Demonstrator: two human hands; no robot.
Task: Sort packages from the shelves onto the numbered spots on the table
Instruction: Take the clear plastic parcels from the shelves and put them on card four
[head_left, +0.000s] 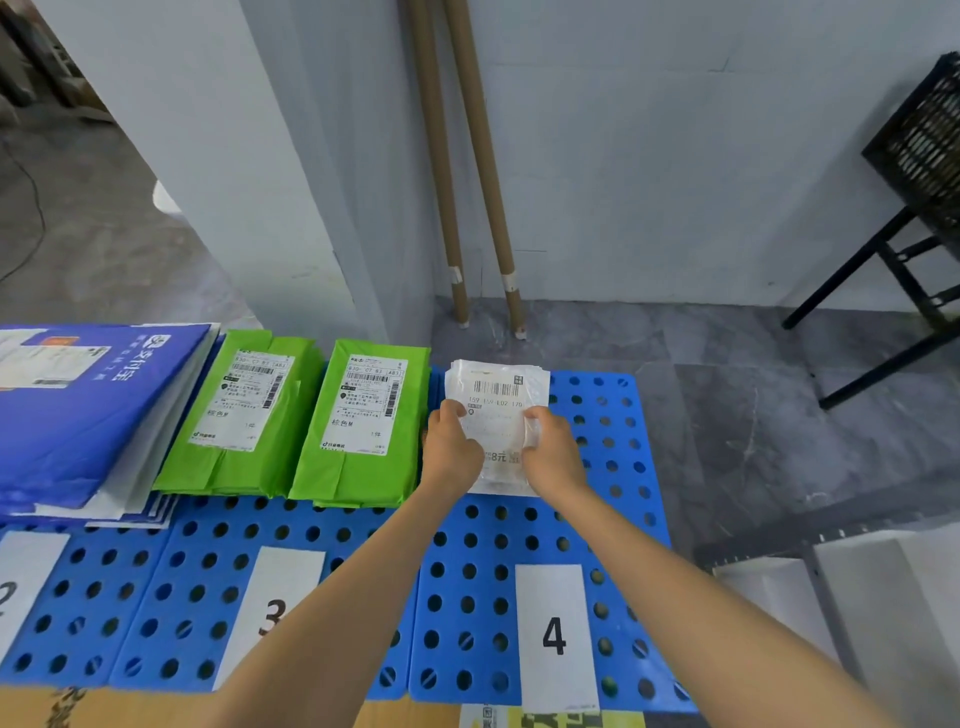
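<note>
The left hand (452, 447) and right hand (553, 449) grip a small white package (498, 395) by its side edges, fingers (537, 415) curled round it, at the far end of the bench (613, 467) panel marked 4 (555, 635). Just left of the fingers lie two green parcels (358, 426), with blue mailers (78, 415) further left. Cardboard tubes (467, 156) lean on the wall beyond.

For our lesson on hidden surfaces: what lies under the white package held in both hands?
The blue perforated panel shows around the white package, gripped by the left hand and right hand. Whatever lies directly beneath is covered.
</note>
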